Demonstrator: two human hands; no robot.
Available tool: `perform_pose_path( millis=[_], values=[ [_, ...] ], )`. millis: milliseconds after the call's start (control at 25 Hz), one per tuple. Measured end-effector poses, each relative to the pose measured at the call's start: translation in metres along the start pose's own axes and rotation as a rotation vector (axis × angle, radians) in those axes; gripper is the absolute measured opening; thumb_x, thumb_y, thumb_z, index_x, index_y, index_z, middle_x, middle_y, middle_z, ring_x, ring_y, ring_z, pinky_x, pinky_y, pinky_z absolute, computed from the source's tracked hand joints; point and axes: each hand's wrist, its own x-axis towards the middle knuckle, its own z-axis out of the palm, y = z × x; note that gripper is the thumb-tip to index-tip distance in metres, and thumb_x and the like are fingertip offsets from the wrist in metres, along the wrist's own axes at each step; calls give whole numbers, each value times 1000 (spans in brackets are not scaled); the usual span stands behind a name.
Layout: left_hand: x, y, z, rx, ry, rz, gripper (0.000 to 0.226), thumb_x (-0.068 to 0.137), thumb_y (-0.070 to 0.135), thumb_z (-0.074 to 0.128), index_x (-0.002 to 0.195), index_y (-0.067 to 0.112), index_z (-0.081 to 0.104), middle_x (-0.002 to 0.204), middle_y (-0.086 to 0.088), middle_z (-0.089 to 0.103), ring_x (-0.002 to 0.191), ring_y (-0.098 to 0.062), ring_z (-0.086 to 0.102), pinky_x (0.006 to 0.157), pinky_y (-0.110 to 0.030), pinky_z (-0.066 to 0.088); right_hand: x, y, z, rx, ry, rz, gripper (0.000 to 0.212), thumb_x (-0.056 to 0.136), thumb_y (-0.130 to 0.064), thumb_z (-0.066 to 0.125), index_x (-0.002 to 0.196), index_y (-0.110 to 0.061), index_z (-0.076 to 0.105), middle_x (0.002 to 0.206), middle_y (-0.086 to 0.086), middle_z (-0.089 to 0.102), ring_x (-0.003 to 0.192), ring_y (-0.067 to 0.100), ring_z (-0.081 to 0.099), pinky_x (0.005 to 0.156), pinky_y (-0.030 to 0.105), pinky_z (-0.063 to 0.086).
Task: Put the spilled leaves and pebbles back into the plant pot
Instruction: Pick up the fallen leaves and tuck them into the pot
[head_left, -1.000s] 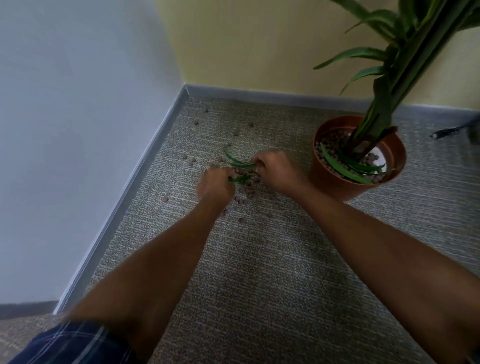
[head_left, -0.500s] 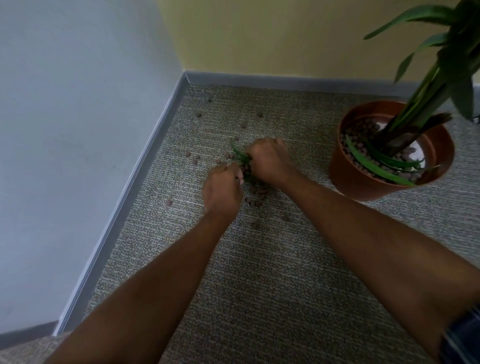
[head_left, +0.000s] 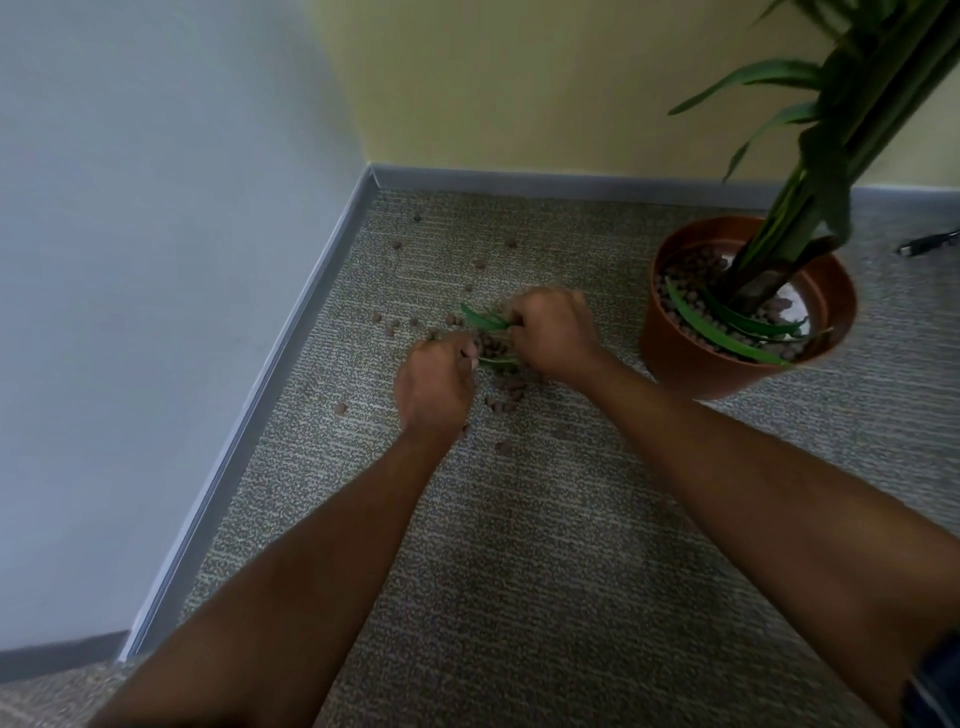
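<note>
Head view: your two bare forearms reach in from the bottom edge toward a small pile on the carpet (head_left: 519, 545), a grey-beige low loop weave with fine horizontal ribbing. The landmark is the plant pot (head_left: 691, 358), round, smooth terracotta-orange plastic, tapering downward, standing on the carpet at right.

Your right hand (head_left: 553, 335), just left of the pot, is curled into a loose fist with the fingers closed on a narrow, glossy green leaf (head_left: 483, 319) whose pointed tip sticks out leftward. Your left hand (head_left: 434, 384), further left of the pot and a bit nearer you, is also curled, fingertips pinched at a second thin green leaf (head_left: 498, 360) lying flat between the two hands.

Spilled pebbles (head_left: 506, 387), small rounded reddish-brown clay balls with a matte, rough look, cluster under and between the hands; more are scattered singly left of the pot toward the grey baseboard (head_left: 270, 374) and the corner.

Inside the pot are more of the same pebbles, two long strap-shaped green leaves lying curved across them, and the thick green stalk of the plant (head_left: 810, 171) rising up-right. A dark cable end (head_left: 927, 243) lies on the carpet to the right of the pot.
</note>
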Motion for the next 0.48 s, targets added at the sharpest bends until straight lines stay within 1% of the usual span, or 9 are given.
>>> perform_pose_path(
  millis=[80,160,240,320,360,400,480],
  values=[
    [-3,10,-9,-27,14,9,20,101,14,63,93,28,73,83,5,68,74,-19,66,57,-26,37,-13,0,-19,44,-1,20,13,90,-13,66,86,-17,78,89,5,74,90,30,70,84,37,52],
    [-7,23,-19,-70,28,13,19,102,15,64,93,28,73,78,8,64,66,-15,61,52,-23,32,-29,0,-41,67,4,38,13,91,-13,66,82,-15,75,85,7,74,84,29,70,79,40,59],
    [-11,36,-29,-119,31,33,15,102,18,66,94,27,74,81,6,69,64,-14,60,51,-22,29,-44,0,-62,78,27,49,14,91,-13,65,79,-11,72,81,8,72,80,30,69,75,43,60],
    [-17,51,-40,-143,34,71,12,102,19,66,96,25,75,85,5,73,67,-16,63,51,-22,29,-61,-1,-82,63,66,63,14,90,-12,64,78,-9,69,79,9,71,79,31,69,70,44,60],
    [-18,59,-44,-150,39,100,11,102,19,66,98,24,75,86,4,74,70,-18,65,52,-23,31,-69,0,-90,63,89,73,13,90,-13,64,79,-9,70,80,8,71,79,31,69,68,44,61],
    [-18,67,-47,-163,46,137,10,102,18,67,99,22,75,87,3,75,74,-20,68,54,-25,36,-75,3,-99,69,116,91,12,91,-14,64,82,-11,72,82,7,73,81,30,71,68,44,61],
    [-17,86,-51,-205,39,206,8,102,17,68,101,19,76,91,-2,78,82,-25,71,65,-33,51,-89,11,-115,67,174,146,11,91,-17,67,88,-15,77,87,3,77,84,28,73,71,43,63]
  ],
)
